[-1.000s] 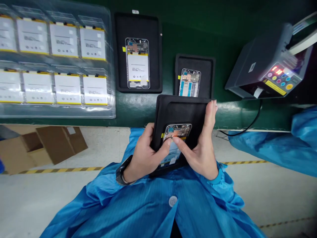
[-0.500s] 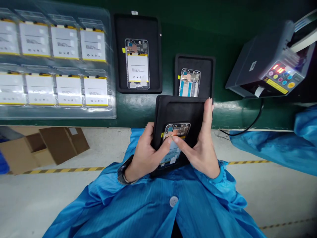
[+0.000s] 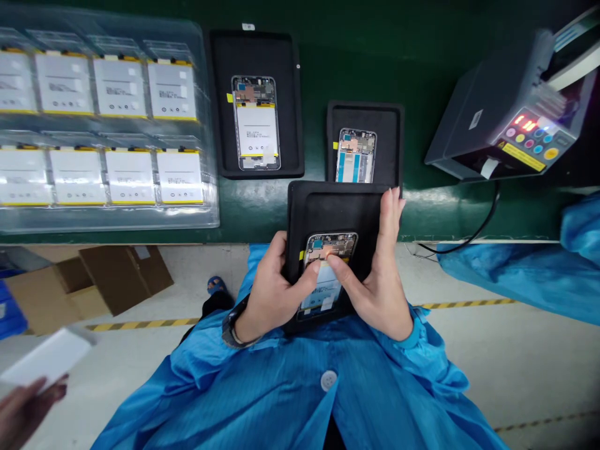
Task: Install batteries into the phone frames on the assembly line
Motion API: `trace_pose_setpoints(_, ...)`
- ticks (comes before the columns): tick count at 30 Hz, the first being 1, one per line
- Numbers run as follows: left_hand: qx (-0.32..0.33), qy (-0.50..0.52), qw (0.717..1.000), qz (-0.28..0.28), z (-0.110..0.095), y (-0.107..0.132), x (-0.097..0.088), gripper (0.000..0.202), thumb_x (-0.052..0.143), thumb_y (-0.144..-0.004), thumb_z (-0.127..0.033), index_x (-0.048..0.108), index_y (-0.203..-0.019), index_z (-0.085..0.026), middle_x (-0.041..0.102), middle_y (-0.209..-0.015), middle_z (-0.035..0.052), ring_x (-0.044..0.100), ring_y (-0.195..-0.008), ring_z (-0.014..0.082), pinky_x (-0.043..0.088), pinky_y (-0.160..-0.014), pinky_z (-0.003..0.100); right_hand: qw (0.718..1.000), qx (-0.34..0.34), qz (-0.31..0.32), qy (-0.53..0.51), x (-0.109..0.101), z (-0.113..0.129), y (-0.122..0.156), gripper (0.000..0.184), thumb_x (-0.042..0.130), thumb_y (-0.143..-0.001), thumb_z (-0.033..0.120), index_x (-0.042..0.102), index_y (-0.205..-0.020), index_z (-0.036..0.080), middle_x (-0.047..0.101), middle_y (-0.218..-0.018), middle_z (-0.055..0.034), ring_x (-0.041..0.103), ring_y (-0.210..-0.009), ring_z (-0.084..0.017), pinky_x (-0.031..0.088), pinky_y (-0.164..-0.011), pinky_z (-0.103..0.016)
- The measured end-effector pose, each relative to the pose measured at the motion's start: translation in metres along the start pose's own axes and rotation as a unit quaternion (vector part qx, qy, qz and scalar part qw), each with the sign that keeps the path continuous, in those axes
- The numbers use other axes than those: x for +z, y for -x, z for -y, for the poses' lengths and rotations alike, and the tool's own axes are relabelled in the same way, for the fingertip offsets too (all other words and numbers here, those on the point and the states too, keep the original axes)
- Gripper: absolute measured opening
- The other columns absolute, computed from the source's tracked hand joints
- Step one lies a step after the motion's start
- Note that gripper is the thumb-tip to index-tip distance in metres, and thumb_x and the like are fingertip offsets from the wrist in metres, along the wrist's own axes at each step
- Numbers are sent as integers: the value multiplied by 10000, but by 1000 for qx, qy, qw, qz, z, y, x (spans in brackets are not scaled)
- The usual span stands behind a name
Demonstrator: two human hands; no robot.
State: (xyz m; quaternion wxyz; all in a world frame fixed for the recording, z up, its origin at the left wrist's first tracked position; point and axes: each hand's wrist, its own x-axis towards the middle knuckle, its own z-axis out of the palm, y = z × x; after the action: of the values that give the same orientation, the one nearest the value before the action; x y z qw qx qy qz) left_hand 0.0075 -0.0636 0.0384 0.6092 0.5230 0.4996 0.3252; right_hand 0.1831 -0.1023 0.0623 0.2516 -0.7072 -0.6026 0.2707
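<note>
Two thumbs press the phone frame [image 3: 325, 278] between left hand [image 3: 269, 294] and right hand [image 3: 382, 284], both clasping its tray [image 3: 337, 206].

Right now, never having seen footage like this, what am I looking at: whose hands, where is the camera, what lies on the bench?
One camera, worn on a person's head, looks down at their bare hands. The left hand and right hand hold a black foam tray above the lap, thumbs pressing on an open phone frame in it. On the green bench lie a clear plastic tray of white batteries, a larger black tray, a smaller black tray and a grey machine with coloured buttons.
</note>
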Motion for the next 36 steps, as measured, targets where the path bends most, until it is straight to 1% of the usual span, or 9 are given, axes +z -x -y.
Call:
trace_pose_setpoints(3,-8,3,1000,2,-2,-1,1,225,708,-904,-271,549,-1052,-214,702,-898,-12,696,-771,142,565,-657,215,1000,-2,-1,2,1,-1,0,998,568,-1034,527,-145,-1698,311,-171,-1783,-32,-170,-1621,-394,50,-1275,-755)
trace_pose_setpoints(9,-2,-4,1000,3,-1,1,1,234,698,-915,-277,551,-1088,-218,722,-930,-10,719,-805,147,582,-679,220,1000,-3,-5,7,3,-2,-1,1018,587,-1020,539,-136,-1699,308,-158,-1786,-48,-163,-1626,-389,50,-1276,-753)
trace_pose_setpoints(12,-2,-11,1000,5,-1,2,0,240,702,-912,-283,541,-1078,-218,713,-913,-13,712,-789,143,580,-669,217,1000,-4,-6,9,3,-2,-1,1017,584,-1022,538,-139,-1698,301,-158,-1786,-59,-163,-1628,-387,54,-1277,-751)
trace_pose_setpoints(16,2,-7,1000,7,0,0,0,244,705,-911,-295,529,-1062,-217,716,-932,-3,721,-822,154,587,-691,229,1000,-8,-6,11,4,-2,-1,1020,579,-1023,556,-152,-1694,318,-159,-1786,-51,-151,-1628,-397,67,-1274,-756)
trace_pose_setpoints(20,-12,-10,1000,6,-1,-2,0,258,717,-907,-327,515,-1029,-221,687,-892,-9,688,-781,148,574,-668,234,1000,-7,3,0,4,-3,-2,996,574,-1031,544,-134,-1699,331,-162,-1786,-34,-154,-1628,-390,63,-1282,-743)
trace_pose_setpoints(26,-29,-13,999,3,0,-2,0,299,734,-891,-362,502,-1016,-222,653,-861,-10,650,-755,146,551,-644,230,1000,-7,11,-2,5,-5,-4,1020,585,-1026,551,-156,-1693,336,-169,-1784,-34,-153,-1631,-379,59,-1279,-753)
trace_pose_setpoints(31,-20,-25,999,3,0,-2,-1,293,728,-906,-370,506,-1025,-219,642,-890,-4,645,-790,150,549,-687,241,1000,-3,13,-10,5,-4,-5,1030,586,-1024,550,-169,-1690,332,-148,-1787,-37,-153,-1630,-378,70,-1281,-747)
trace_pose_setpoints(36,-8,-29,1000,0,0,-2,-1,259,702,-928,-356,519,-1042,-213,654,-910,3,643,-803,149,543,-694,239,1000,-13,-2,-21,8,-4,-6,1014,591,-1024,534,-131,-1701,314,-133,-1790,-47,-145,-1632,-377,64,-1288,-733)
